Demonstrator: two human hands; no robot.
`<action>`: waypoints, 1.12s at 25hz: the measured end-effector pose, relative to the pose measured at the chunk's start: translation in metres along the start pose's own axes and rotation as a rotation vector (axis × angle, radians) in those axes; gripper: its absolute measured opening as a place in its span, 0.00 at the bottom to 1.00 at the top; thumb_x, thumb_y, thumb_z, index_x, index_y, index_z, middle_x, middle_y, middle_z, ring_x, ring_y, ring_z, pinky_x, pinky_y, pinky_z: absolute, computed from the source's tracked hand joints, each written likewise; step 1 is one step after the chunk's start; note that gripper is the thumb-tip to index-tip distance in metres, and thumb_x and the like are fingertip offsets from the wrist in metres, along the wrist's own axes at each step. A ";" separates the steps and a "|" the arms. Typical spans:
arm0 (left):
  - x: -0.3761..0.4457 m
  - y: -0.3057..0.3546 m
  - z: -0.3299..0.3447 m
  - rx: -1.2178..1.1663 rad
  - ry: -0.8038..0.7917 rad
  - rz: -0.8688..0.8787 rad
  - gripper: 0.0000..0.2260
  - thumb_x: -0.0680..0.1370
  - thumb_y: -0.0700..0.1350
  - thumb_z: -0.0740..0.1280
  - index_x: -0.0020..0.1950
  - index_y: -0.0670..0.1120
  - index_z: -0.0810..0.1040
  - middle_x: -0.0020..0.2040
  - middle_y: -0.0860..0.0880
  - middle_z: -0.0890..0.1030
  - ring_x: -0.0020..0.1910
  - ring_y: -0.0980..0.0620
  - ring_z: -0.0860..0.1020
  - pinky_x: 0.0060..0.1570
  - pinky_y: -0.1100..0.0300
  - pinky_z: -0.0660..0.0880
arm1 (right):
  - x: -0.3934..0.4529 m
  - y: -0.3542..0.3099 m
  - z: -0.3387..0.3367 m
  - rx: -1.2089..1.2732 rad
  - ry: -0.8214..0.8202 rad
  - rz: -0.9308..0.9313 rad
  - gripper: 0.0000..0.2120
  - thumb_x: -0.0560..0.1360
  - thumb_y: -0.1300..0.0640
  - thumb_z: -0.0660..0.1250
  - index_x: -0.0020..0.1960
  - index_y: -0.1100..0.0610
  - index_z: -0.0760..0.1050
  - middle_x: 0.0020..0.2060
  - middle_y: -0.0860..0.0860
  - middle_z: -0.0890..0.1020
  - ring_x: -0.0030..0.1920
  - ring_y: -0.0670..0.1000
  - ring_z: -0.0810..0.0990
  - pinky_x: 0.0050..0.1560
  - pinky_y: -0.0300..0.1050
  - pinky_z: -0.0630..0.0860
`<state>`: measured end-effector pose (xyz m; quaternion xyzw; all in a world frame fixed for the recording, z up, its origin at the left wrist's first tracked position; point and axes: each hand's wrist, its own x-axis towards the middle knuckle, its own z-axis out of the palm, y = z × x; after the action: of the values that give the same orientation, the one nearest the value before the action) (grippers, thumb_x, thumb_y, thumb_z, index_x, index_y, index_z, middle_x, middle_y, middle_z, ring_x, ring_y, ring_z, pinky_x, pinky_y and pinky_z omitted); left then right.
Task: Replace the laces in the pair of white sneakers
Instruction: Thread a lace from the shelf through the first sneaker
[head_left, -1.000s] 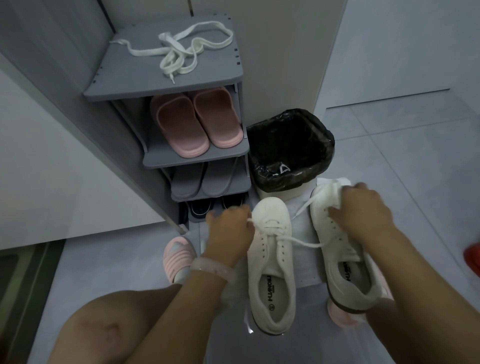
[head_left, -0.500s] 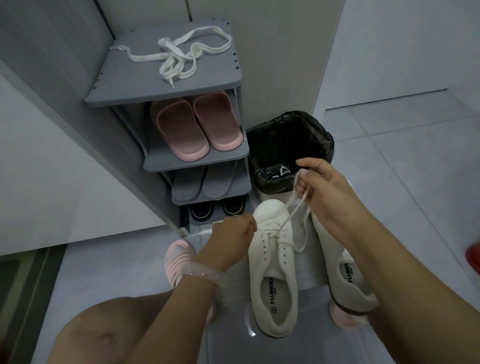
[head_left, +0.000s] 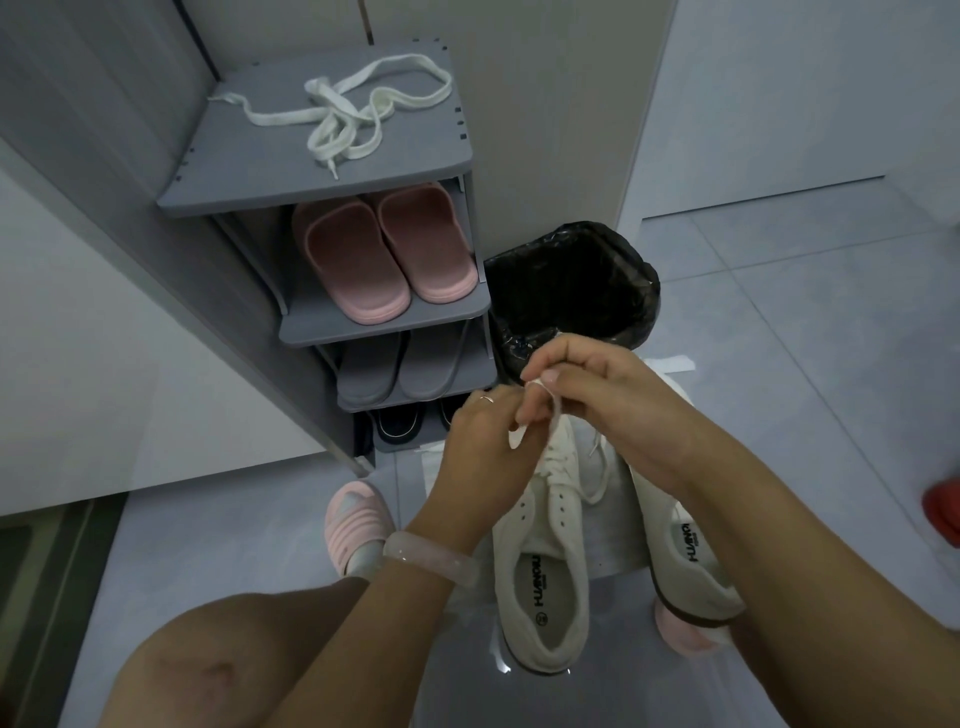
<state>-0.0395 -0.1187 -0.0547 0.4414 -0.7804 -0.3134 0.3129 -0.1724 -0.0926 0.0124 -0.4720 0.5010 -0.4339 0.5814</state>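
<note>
On the grey tiled floor (head_left: 779, 312), beside a shoe rack (head_left: 322, 171) and bin (head_left: 571, 280), two white sneakers (head_left: 540, 561) lie lengthwise, toes away. Left hand (head_left: 478, 447) and right hand (head_left: 597, 395) both pinch the lace (head_left: 556, 415).

This is looking like the entryway of a home. A grey tiered shoe rack (head_left: 332, 182) is standing at the far left against a grey cabinet wall, holding pink slippers (head_left: 382, 254), grey slippers (head_left: 397, 371) and dark shoes (head_left: 397, 423) on its lower shelves. Just right of it, a small bin lined with a black bag (head_left: 571, 291) is sitting on pale floor tiles (head_left: 779, 322).
</note>
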 end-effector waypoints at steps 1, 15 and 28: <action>-0.001 -0.002 0.001 0.023 -0.033 -0.009 0.14 0.74 0.50 0.58 0.44 0.42 0.78 0.36 0.54 0.76 0.41 0.48 0.75 0.42 0.60 0.70 | 0.000 -0.001 -0.001 0.036 -0.006 -0.025 0.11 0.77 0.68 0.55 0.45 0.59 0.74 0.35 0.55 0.82 0.33 0.46 0.78 0.37 0.35 0.75; -0.015 -0.058 0.005 0.457 -0.511 -0.476 0.15 0.82 0.44 0.53 0.46 0.40 0.77 0.52 0.42 0.78 0.55 0.44 0.75 0.53 0.56 0.69 | 0.006 0.014 -0.026 0.316 0.408 -0.283 0.14 0.78 0.66 0.55 0.52 0.52 0.76 0.45 0.46 0.85 0.57 0.47 0.79 0.62 0.43 0.72; -0.018 -0.050 -0.001 0.322 -0.640 -0.537 0.15 0.77 0.40 0.64 0.30 0.45 0.69 0.33 0.48 0.74 0.38 0.47 0.77 0.45 0.55 0.76 | 0.008 0.017 -0.036 0.553 0.497 -0.294 0.18 0.77 0.67 0.56 0.41 0.51 0.80 0.42 0.48 0.85 0.53 0.47 0.81 0.60 0.42 0.73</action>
<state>-0.0070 -0.1236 -0.0964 0.5523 -0.7344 -0.3790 -0.1097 -0.2061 -0.1015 -0.0079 -0.2452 0.4177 -0.7319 0.4793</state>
